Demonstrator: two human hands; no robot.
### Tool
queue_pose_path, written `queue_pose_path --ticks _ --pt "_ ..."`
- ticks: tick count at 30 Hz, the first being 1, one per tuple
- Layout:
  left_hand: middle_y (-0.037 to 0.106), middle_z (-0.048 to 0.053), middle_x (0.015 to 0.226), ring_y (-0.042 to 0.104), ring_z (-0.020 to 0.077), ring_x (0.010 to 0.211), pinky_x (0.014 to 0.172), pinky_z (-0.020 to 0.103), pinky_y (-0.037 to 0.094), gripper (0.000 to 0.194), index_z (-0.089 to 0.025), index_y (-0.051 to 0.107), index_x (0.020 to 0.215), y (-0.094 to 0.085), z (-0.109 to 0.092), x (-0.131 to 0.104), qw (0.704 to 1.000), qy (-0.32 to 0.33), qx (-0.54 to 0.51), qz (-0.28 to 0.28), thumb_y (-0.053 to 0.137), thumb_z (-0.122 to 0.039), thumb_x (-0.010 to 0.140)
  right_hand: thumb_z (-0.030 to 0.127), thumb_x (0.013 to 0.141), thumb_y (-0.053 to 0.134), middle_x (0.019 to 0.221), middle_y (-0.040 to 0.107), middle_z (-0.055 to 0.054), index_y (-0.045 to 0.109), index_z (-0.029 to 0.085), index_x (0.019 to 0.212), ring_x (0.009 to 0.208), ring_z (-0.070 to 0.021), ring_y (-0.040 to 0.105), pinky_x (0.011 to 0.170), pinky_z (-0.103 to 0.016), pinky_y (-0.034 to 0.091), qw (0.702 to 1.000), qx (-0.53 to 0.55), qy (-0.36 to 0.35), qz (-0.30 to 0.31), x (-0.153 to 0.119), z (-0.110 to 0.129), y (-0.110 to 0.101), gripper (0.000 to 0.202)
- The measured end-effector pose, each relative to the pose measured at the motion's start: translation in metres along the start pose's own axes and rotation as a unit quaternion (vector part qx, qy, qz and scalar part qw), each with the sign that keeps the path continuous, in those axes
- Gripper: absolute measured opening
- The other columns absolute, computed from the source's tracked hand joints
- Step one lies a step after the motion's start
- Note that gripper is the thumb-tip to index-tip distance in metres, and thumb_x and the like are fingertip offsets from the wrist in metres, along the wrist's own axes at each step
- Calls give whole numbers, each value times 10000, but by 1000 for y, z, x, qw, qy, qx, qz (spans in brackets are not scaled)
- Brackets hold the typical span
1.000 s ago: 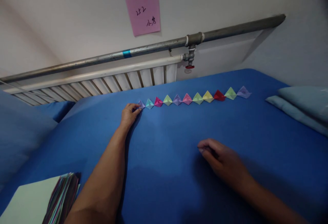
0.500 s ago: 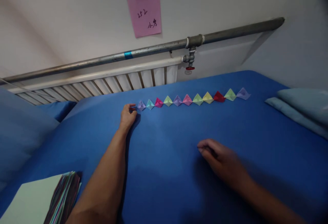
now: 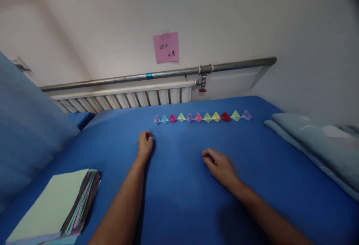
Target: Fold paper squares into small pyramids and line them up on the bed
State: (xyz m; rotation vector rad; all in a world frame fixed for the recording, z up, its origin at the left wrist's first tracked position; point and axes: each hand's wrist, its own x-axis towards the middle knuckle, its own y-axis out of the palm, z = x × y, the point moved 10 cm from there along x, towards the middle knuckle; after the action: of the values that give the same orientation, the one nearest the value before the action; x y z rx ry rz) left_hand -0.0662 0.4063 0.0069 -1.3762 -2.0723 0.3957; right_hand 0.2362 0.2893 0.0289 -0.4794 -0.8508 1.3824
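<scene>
Blue bed sheet (image 3: 179, 200) lies under both hands, which rest on it well apart from each other and hold nothing. The left hand (image 3: 145, 145) is loosely curled, knuckles up, near the left end of the row but not touching it. The right hand (image 3: 219, 164) lies nearer and further right, its fingers bent down onto the sheet; whether anything small sits under them cannot be told.

Just beyond the hands runs a row of small folded paper pyramids (image 3: 202, 117), eleven as far as can be counted, in lilac, teal, pink, green, yellow and red, tip to tip in a line from left to right along the far part of the bed. The leftmost lilac folded piece (image 3: 157, 120) is the one closest to the left hand.

At the near left corner sits a stack of coloured paper sheets (image 3: 56, 204) with a pale green sheet on top, slightly fanned at its right edge.

To work well here, judging from the layout: lift only the top sheet with fingertips so the fan does not slide, fold on the firmer flat middle of the bed, and set any new piece down gently at the left end, since a nudge could knock the line crooked

Further out are a white radiator (image 3: 123, 101), a grey pipe (image 3: 157, 75) and a pink note (image 3: 166, 47) on the wall, with folded pale blue bedding (image 3: 314, 140) at the right
</scene>
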Motion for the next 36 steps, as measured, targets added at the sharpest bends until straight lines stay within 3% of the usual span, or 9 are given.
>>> queue_pose_path --ticks 7,10,13,15,18,21,24,29,36 --pt "633 77 887 596 192 860 825 345 476 250 -181 616 857 -14 -40 -91 996 45 51 66 473 -38 709 274 785 394 832 654 -47 559 230 778 765 -199 620 708 -322 456 999 -14 -48 9 -13 15 0 171" --pt "650 62 886 597 177 880 833 303 475 239 -198 622 817 -24 -51 -130 988 81 89 97 516 -26 689 352 778 414 843 674 -60 575 257 768 760 -220 630 698 -338 454 1000 4 -16 12 -18 11 2 188" --pt "647 37 867 600 173 866 824 293 482 180 -201 621 789 -49 -58 -165 981 109 122 103 554 -65 693 420 681 437 831 686 -60 594 254 746 753 -261 638 671 -368 471 998 0 29 49 -22 8 8 237" --pt "645 36 896 598 172 879 825 291 484 176 -201 622 851 -82 -57 -180 981 109 144 77 565 -97 720 450 626 426 849 692 -65 594 251 738 781 -284 640 680 -390 484 997 -11 55 61 -26 9 7 283" --pt "624 87 1070 558 212 1050 942 361 435 217 -184 598 992 -157 -38 -182 980 68 186 -11 507 -137 801 472 586 395 885 695 -80 590 248 737 828 -299 642 722 -411 491 994 -23 80 65 -31 12 4 333" --pt "603 151 1131 529 267 1117 980 419 393 251 -140 580 1061 -232 -5 -167 967 -4 240 -85 467 -218 850 496 590 375 930 694 -88 598 247 766 844 -302 638 735 -422 487 993 -25 88 73 -34 12 5 378" --pt "606 191 1159 523 314 1140 984 436 369 372 -100 579 1116 -274 29 -147 949 -73 291 -93 528 -325 823 495 598 378 928 690 -89 592 246 767 849 -301 634 736 -417 480 993 -24 83 77 -34 12 6 370" --pt "673 192 1072 596 336 1044 855 360 417 534 -114 662 969 -275 68 -127 927 -157 340 -11 664 -549 659 459 609 399 881 683 -83 571 247 746 814 -285 633 735 -400 470 995 -21 69 66 -35 18 5 305" --pt "665 190 1134 609 322 1053 746 309 416 642 -106 642 1067 -270 90 -122 914 -208 343 54 611 -620 682 439 647 422 862 682 -77 580 253 750 793 -275 630 688 -379 464 996 -18 61 58 -35 17 4 264"
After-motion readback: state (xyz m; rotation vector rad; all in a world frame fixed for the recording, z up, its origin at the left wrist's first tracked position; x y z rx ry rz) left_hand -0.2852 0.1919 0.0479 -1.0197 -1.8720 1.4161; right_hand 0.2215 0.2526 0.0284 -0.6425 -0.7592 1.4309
